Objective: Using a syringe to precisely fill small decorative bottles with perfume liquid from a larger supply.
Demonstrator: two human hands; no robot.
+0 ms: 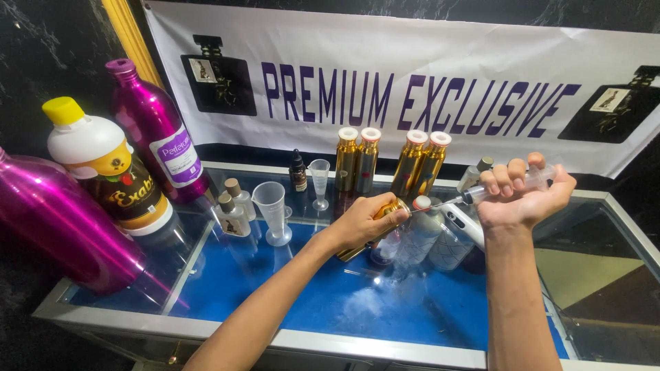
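Fingers [507, 184] curled round syringe [512, 184], wrist bent

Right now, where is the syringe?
Head view, right of centre: the right hand holds the syringe, needle tip at the gold bottle in the left hand.

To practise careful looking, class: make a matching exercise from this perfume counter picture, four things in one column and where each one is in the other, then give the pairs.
Things:
1. syringe
2. tilted gold bottle
3. yellow-capped bottle
4. measuring cup

Places:
A. far left, beside the magenta bottles
B. in the right hand
C. standing on the glass counter, left of the hands
D. in the left hand

Pairs: 1-B, 2-D, 3-A, 4-C
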